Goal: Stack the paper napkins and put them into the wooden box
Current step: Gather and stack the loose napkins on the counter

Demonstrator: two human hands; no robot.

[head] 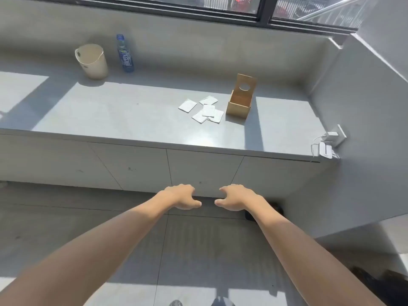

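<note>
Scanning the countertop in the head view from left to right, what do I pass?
Beige bucket → blue bottle → scattered paper napkins → wooden box, open, with nothing visible inside → white charger at the right end. Both hands hang below the counter edge, empty.

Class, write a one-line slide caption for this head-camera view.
Both empty hands, left hand and right hand, hover below the counter; napkins lie scattered beside the wooden box.
</note>
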